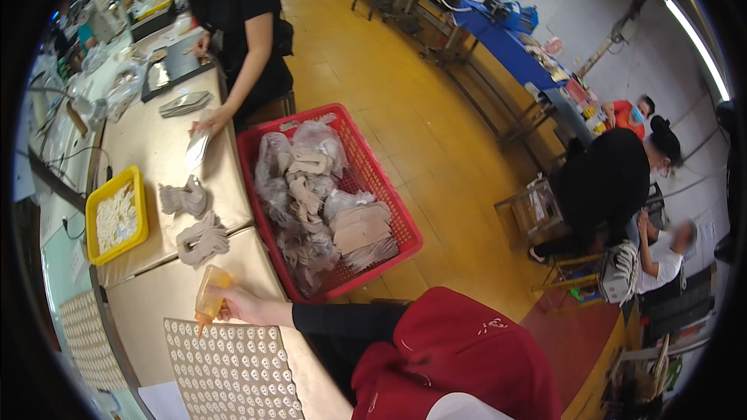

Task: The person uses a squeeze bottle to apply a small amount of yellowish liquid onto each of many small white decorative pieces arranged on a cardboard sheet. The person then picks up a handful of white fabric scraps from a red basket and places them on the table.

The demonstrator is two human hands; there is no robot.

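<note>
My right hand (243, 306), at the end of a black sleeve, is closed around a translucent yellow squeeze bottle (212, 291). The bottle is tilted with its orange nozzle downward, and the tip is close to the upper edge of a flat board (233, 369). Rows of small pale pieces, each with dark marks, cover this board. I cannot tell whether the nozzle touches a piece. Just beyond the bottle lie a bundle of beige pieces (202, 239) and a second greyish-beige bundle (184, 197). My left hand is out of view.
A yellow basket (142, 218) of small white pieces sits on the tan-covered table (144, 295). Beside the table, a red crate (412, 243) holds bagged beige pieces. Another board (92, 340) of pieces lies far left. A co-worker (247, 39) handles flat pieces across the table; others work at right.
</note>
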